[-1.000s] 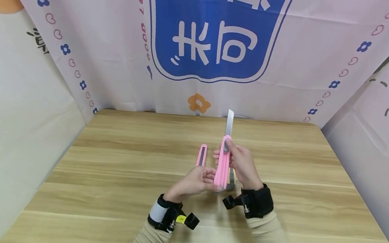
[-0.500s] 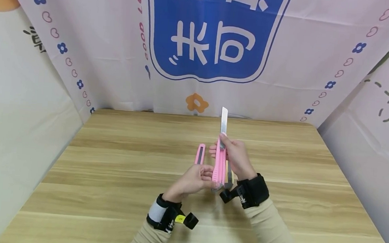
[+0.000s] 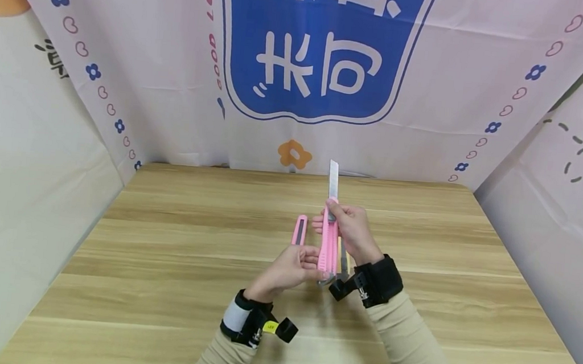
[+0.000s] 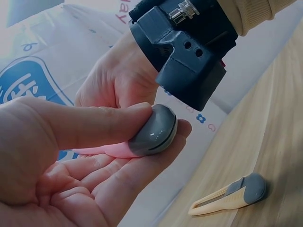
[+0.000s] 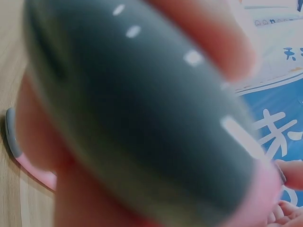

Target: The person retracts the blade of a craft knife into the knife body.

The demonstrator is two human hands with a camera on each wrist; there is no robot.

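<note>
A pink utility knife with its long blade out points away from me above the table. My left hand pinches its grey end cap between thumb and fingers. Higher on the body, my right hand holds the knife, with the thumb at the slider near the blade end. A second pink utility knife lies left of the held one, partly hidden behind my left hand. To the right, a yellow utility knife with a grey end lies on the table, mostly covered in the head view.
The wood-grain table extends to both sides of my hands. A printed cloth hangs along its back edge, with pale sheets at left and right. Each wrist carries a black camera strap.
The held knife and my right hand have shifted slightly left, mostly in the first half second. Both hands keep their hold, and the blade stays out about as far.
</note>
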